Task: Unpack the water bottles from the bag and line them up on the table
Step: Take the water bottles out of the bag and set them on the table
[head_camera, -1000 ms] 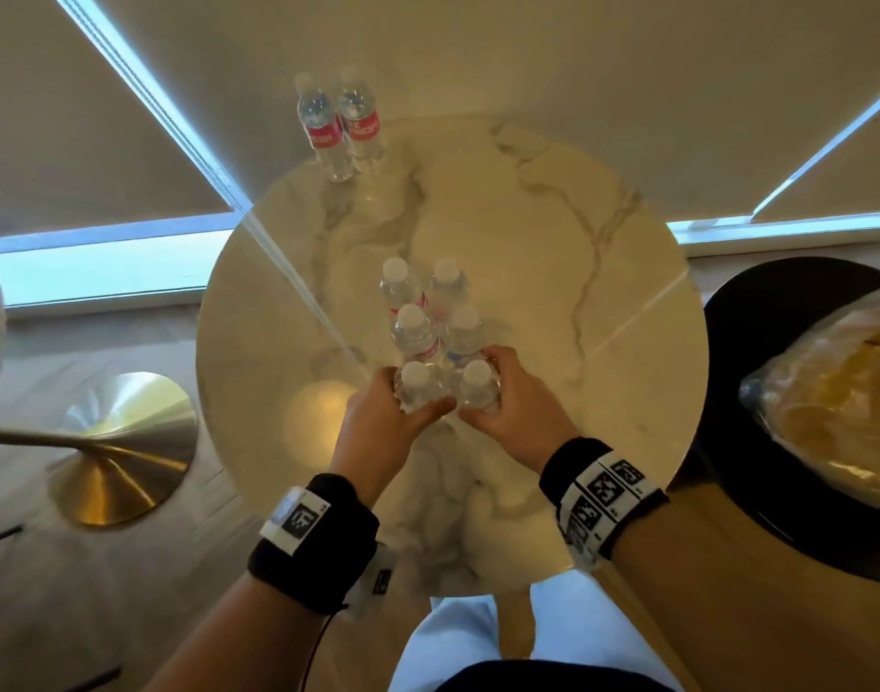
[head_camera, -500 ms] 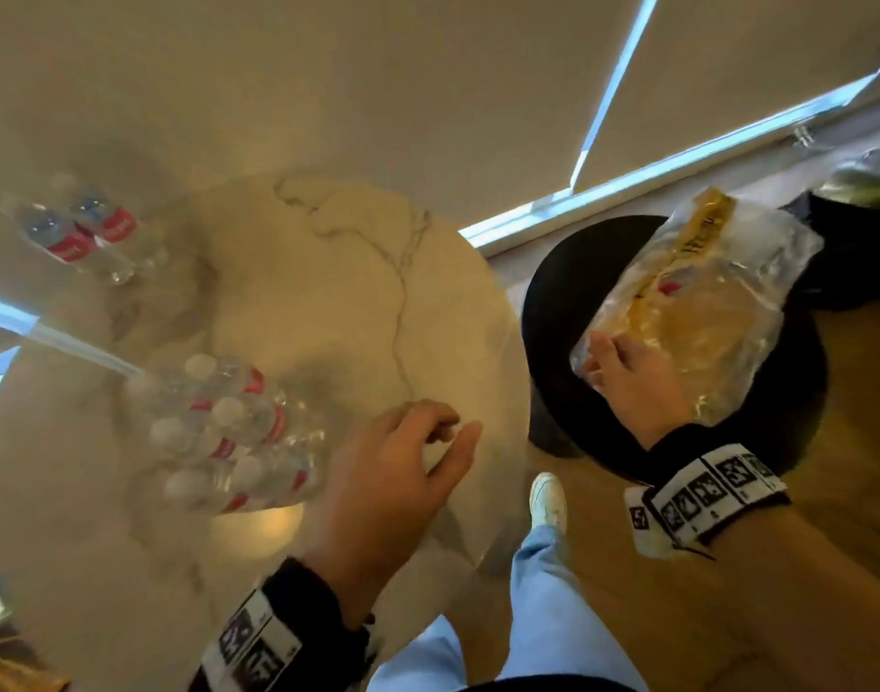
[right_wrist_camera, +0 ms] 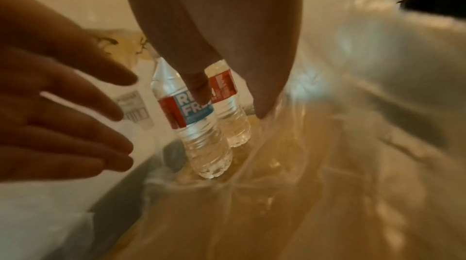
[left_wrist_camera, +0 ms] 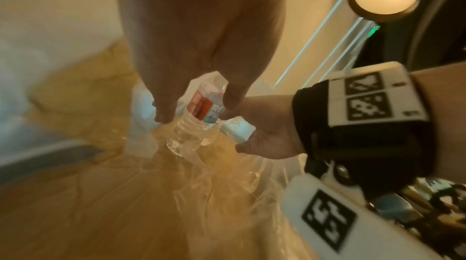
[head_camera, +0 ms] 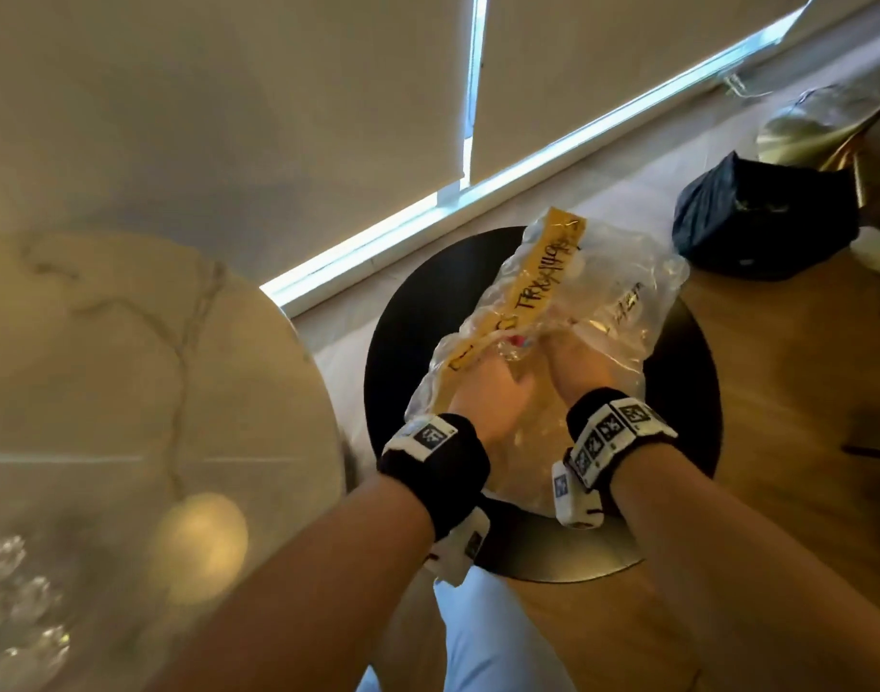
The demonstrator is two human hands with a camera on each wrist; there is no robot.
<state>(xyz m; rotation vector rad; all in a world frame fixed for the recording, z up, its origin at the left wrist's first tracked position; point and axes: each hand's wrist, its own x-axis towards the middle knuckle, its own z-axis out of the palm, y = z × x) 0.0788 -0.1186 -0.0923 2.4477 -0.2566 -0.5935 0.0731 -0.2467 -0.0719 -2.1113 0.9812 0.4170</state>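
The right hand [right_wrist_camera: 214,25] is curling around one bottle [right_wrist_camera: 230,109] in the bag [head_camera: 617,312]. The left hand [right_wrist_camera: 50,105], fingers spread, should be taking the neighbouring bottle [right_wrist_camera: 196,125] mid-body.

Two water bottles [right_wrist_camera: 199,125] in one clear bag [head_camera: 612,312]; two hands inside; one marble table [head_camera: 128,367]; one black stool [head_camera: 687,392].

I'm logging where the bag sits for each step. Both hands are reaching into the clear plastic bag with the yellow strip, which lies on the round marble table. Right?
Not quite. Both hands, left hand and right hand, do reach into the clear plastic bag with the yellow strip, but it lies on the round black stool beside the round marble table, as the head view shows.
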